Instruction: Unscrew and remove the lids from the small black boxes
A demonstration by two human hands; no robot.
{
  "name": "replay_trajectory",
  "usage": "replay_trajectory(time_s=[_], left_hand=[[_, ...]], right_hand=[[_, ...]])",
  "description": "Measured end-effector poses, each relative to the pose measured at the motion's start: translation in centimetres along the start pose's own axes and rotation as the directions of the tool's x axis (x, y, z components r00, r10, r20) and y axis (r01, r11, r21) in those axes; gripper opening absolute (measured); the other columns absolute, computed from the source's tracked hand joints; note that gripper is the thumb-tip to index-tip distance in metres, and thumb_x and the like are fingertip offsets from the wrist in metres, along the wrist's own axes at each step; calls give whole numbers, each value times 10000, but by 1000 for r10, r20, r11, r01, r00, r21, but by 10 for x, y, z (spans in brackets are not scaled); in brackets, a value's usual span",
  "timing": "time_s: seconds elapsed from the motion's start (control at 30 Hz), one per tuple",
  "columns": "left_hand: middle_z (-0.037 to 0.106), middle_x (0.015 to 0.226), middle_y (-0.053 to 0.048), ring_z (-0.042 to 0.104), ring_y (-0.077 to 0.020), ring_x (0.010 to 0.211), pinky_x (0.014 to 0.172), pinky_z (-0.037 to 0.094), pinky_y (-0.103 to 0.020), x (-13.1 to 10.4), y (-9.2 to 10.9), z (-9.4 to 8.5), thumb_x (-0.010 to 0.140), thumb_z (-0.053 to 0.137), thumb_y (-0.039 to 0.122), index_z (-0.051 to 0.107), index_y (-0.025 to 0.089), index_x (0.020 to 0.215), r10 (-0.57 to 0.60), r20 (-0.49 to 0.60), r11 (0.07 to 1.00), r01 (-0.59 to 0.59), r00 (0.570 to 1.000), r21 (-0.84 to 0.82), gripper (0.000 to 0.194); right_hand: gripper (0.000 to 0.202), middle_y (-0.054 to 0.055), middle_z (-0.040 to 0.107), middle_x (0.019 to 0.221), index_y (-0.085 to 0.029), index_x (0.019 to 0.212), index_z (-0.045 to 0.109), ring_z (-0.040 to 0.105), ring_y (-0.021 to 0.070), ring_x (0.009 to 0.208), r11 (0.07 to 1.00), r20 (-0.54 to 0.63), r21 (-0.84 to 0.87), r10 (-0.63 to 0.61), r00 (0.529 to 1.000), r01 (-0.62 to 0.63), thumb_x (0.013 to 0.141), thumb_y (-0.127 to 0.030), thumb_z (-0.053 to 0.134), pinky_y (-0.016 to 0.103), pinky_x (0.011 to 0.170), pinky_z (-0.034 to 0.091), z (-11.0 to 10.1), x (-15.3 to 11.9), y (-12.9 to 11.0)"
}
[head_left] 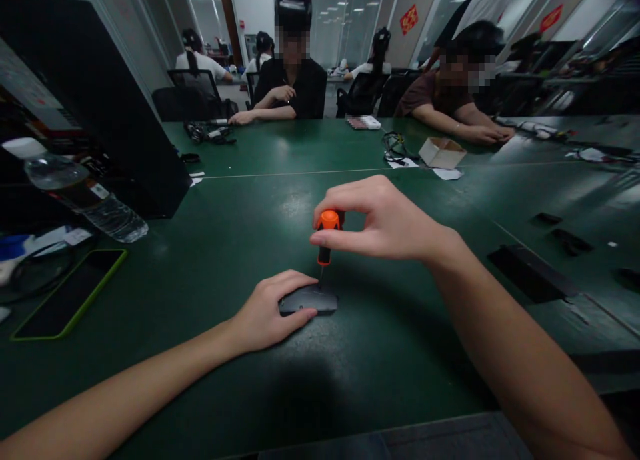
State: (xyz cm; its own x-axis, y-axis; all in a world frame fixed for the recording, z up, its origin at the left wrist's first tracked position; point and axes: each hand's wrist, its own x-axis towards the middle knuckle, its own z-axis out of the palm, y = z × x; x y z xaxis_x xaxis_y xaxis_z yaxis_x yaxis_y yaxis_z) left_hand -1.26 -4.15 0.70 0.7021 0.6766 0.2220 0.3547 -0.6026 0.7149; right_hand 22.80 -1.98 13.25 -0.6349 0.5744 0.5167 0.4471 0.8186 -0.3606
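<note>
A dark grey oblong device (320, 301), which looks like a computer mouse, lies on the green table (225, 247). My left hand (273, 310) grips it from the left, fingers along the far edge and thumb along the near edge. Above its right part, an orange and black screwdriver (325, 253) stands nearly upright, its thin shaft pointing down to the device's far edge. My right hand (370, 220) holds the handle near its top between thumb and fingers. Whether the tip sits in a screw is too small to tell.
A green-edged phone (70, 297) and a water bottle (85, 193) are at the left, beside a tall black panel (110, 93). Cables and a small open box (443, 153) lie farther back. A flat black object (530, 273) is at the right. Two people sit across the table.
</note>
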Motion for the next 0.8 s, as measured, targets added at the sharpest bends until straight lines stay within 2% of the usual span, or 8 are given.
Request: replay_trajectory(time_s=[0.4, 0.47, 0.57, 0.63, 0.7, 0.8], left_hand=[[725, 1216, -94, 695, -254, 1102, 986, 542, -383, 0, 2, -2, 925, 708, 360, 676, 196, 1256, 7, 3, 1000, -7, 1000, 11, 371], [723, 1224, -96, 692, -255, 1107, 987, 539, -383, 0, 2, -2, 926, 707, 360, 673, 197, 1262, 12, 6, 1000, -12, 1000, 17, 375], [721, 1228, -92, 689, -253, 1107, 990, 533, -380, -1, 1, -1, 925, 709, 367, 670, 198, 1263, 17, 8, 1000, -17, 1000, 22, 379], [720, 1225, -92, 688, -251, 1108, 991, 530, -379, -1, -1, 0, 923, 711, 363, 666, 191, 1259, 9, 3, 1000, -9, 1000, 26, 379], [718, 1224, -94, 683, -254, 1114, 996, 527, -383, 2, -1, 3, 918, 715, 353, 659, 188, 1257, 2, -7, 999, -2, 1000, 35, 381], [715, 1220, -96, 678, -261, 1120, 1013, 521, -399, 12, -1, 9, 916, 714, 353, 652, 189, 1248, -1, -27, 999, 2, 1000, 46, 376]], right_hand=[[274, 32, 677, 807, -158, 833, 650, 564, 127, 712, 1000, 59, 4, 18, 998, -18, 965, -398, 638, 257, 684, 399, 0, -1, -3], [224, 34, 682, 820, -157, 858, 653, 569, 132, 724, 1000, 74, -6, 30, 997, -29, 960, -355, 630, 263, 695, 400, -2, -1, -5], [68, 38, 681, 857, -156, 893, 659, 579, 142, 761, 997, 135, -55, 68, 989, -61, 909, -204, 613, 265, 715, 401, -7, -2, -12], [84, 46, 676, 891, -155, 858, 660, 580, 143, 781, 992, 201, -99, 94, 975, -75, 867, -115, 587, 263, 715, 393, -10, -2, -17], [111, 58, 675, 923, -152, 831, 669, 582, 147, 793, 987, 238, -144, 110, 965, -77, 870, -103, 576, 266, 710, 386, -9, -2, -20], [124, 69, 684, 934, -153, 903, 701, 594, 165, 808, 973, 206, -218, 124, 971, -78, 918, -152, 577, 280, 719, 392, -6, -2, -18]])
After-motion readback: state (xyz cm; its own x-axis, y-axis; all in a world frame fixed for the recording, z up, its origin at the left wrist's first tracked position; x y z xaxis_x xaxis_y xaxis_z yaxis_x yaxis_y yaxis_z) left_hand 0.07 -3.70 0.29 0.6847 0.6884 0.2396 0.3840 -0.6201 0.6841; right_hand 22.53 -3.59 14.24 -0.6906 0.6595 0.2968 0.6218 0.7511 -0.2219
